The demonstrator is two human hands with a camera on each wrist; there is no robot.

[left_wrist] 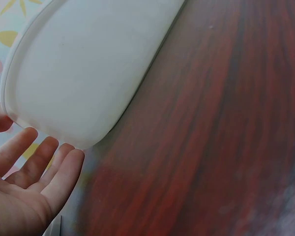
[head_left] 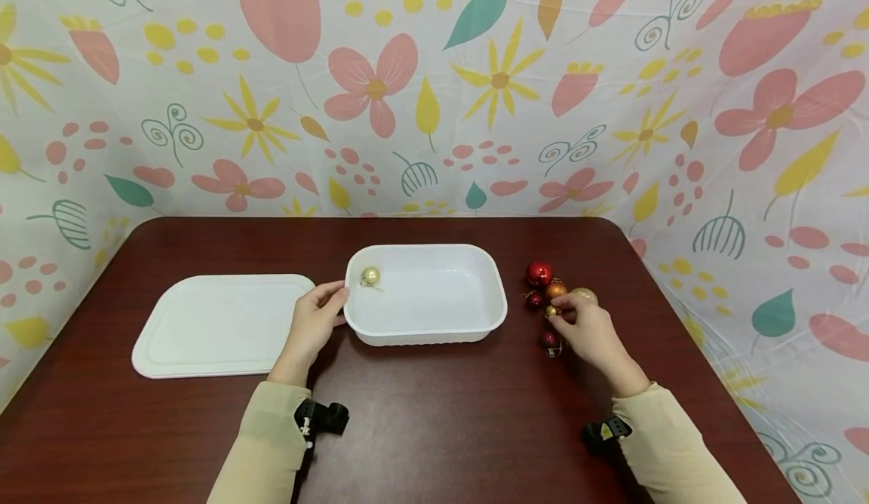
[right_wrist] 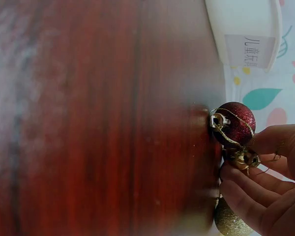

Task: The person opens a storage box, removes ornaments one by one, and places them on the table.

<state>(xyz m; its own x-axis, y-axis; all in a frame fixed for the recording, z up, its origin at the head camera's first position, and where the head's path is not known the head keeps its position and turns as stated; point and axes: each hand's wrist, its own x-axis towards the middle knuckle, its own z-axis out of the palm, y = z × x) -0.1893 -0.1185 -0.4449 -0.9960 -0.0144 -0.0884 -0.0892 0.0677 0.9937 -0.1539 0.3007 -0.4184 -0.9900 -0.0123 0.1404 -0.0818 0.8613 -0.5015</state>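
Observation:
My left hand [head_left: 315, 319] grips the left rim of a white rectangular box [head_left: 428, 334], thumb on the rim; the box's outer wall [left_wrist: 88, 73] fills the upper part of the left wrist view. Inside the box, at its left, lies a small pale gold Christmas bauble [head_left: 370, 275]. My right hand [head_left: 589, 332] pinches a small gold bauble [head_left: 552, 311] between thumb and fingers, and its gold cap [right_wrist: 246, 158] shows in the right wrist view. Close by lie a dark red glitter bauble [right_wrist: 238, 123] and a larger gold glitter bauble [right_wrist: 231, 220], partly hidden by fingers.
A white lid [head_left: 217, 323] lies flat left of the box. Around the right hand are a shiny red bauble [head_left: 539, 274], an orange bauble [head_left: 556, 289] and dark red baubles [head_left: 535, 299]. A flowered cloth [head_left: 434, 112] hangs behind the brown table [head_left: 434, 413].

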